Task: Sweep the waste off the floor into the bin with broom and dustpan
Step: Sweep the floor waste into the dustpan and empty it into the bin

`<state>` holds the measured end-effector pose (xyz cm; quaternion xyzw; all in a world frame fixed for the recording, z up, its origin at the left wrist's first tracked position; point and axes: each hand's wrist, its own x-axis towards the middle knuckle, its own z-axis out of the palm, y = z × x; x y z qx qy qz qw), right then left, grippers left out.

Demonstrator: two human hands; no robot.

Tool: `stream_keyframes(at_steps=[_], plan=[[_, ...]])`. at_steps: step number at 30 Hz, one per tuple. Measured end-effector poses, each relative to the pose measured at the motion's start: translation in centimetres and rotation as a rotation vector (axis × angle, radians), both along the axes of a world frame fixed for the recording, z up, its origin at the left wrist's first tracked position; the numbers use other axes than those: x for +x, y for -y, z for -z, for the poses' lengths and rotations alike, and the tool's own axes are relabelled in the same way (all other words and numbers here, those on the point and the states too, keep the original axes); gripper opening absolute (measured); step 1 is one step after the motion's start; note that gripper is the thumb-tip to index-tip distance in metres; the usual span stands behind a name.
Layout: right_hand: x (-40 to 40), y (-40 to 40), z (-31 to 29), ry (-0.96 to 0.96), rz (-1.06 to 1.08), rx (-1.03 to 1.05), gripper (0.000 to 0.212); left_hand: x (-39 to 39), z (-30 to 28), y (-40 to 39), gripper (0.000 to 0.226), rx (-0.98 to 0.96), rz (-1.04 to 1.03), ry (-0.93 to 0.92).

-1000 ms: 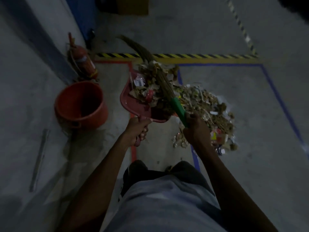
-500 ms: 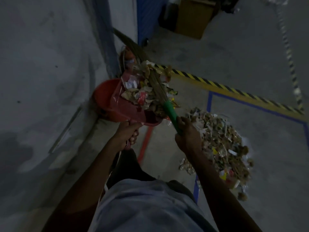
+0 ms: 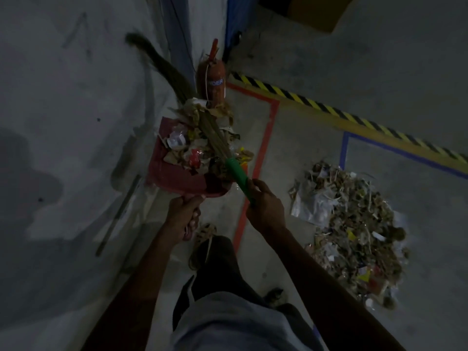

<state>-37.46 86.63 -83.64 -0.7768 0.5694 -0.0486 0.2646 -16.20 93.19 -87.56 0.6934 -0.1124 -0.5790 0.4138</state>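
My left hand (image 3: 182, 216) grips the dustpan (image 3: 172, 173), held up and heaped with waste (image 3: 200, 140). My right hand (image 3: 266, 206) grips the broom (image 3: 236, 173), laid across it. More waste lies on the floor (image 3: 291, 138).

The left hand (image 3: 182, 216) is covering most of the dustpan (image 3: 169, 171) handle, and only a small end is showing below the fingers. The waste and the broom (image 3: 217, 144) are lying over the inside of the dustpan, so its floor is not showing. The broom's far tip (image 3: 135, 39) is blurring against the wall. The right hand (image 3: 266, 208) is hiding the lower end of the green handle (image 3: 237, 176). The bin is hiding somewhere under the dustpan, not visible. The fire extinguisher (image 3: 212, 81) label is too dim for reading whole. The cardboard box (image 3: 319, 11) is being cut by the top edge.
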Motion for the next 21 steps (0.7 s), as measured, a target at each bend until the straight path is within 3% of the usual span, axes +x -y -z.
stream_keyframes(at_steps=[10,21], plan=[[9.8,8.9,5.1,-0.087,0.138,0.211,0.074,9.1,7.5,10.5,0.011,0.2,0.068,-0.106],[14.1,12.3,9.0,-0.154,0.208,0.343,0.069,13.9,14.1,17.8,0.025,0.395,0.069,-0.209]])
